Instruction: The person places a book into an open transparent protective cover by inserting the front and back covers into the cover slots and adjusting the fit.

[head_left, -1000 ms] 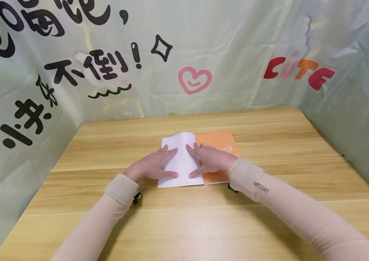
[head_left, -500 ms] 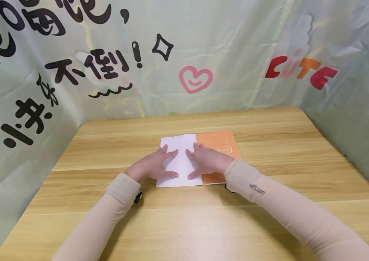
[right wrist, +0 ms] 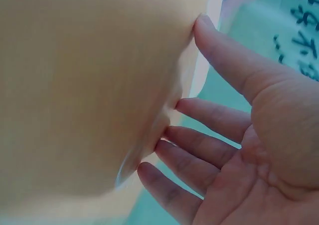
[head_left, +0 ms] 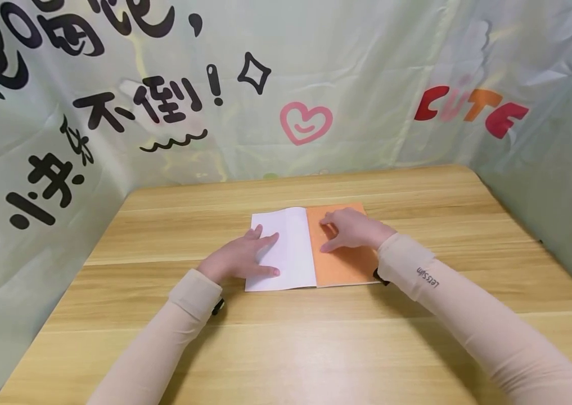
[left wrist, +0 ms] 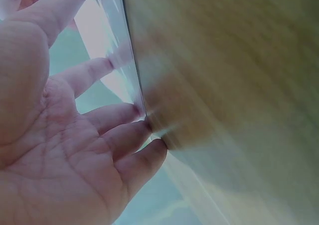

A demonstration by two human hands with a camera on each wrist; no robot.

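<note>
An open booklet lies on the wooden table, its white page (head_left: 296,247) to the left and its orange side (head_left: 338,269) to the right. My left hand (head_left: 240,257) rests on the white page with thumb and fingers spread. From the left wrist, the fingertips (left wrist: 135,109) meet the page along its outer edge. Over the orange side is my right hand (head_left: 359,228), fingers slightly bent. In the right wrist view its fingertips (right wrist: 172,130) touch the orange surface (right wrist: 84,90). Neither hand grips anything. The white print on the orange side is hidden beneath the right hand.
The wooden table (head_left: 286,343) stretches out around the booklet. A pale cloth backdrop (head_left: 366,101) printed with characters, a heart and coloured letters hangs behind and along both sides.
My right hand has slid right, from the white page near the fold onto the orange side. The raised white page has flattened. My left hand stays in place.
</note>
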